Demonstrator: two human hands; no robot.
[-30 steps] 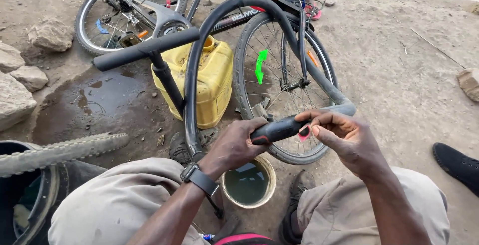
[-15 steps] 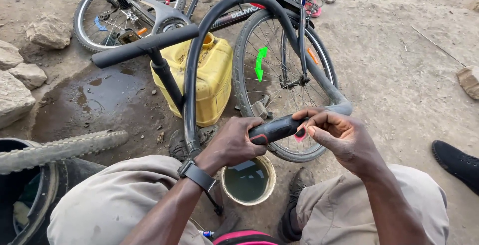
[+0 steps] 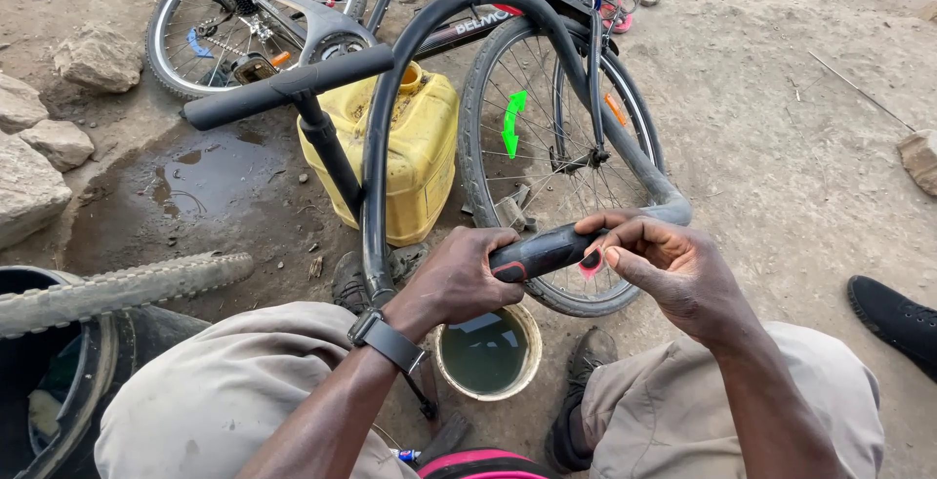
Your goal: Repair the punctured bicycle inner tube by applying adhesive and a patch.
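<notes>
Inner tube: black rubber, smooth and matte, part-inflated; it rises in a tall loop in front of the seated person, arches over the yellow can and comes down on the right to the hands.
Patch: small, flat, pink-red piece on the tube section between the hands; its edge is partly hidden by fingers, so its full outline cannot be told.
Left hand: clenched around the tube just left of the patch, knuckles up; a dark watch with a broad strap sits on the wrist.
Right hand: fingers bent, thumb and fingertips pressing on the patch and the tube end; it appears to pinch rather than grip fully.
Jerrycan: yellow plastic, boxy, scuffed and dirty, standing behind the loop.
Pump: black T-handle, straight cylindrical bar on an upright shaft, just left of the loop.
Tub: round, pale rim, holding murky greenish water, on the ground between the knees, below the hands.
Bicycle: lying on the dirt behind, spoked wheels, green reflector on the near wheel.
Ground: packed grey-brown dirt, wet puddle at left, rough stones beside it.
Knobby tyre: grey, treaded, at lower left.
</notes>
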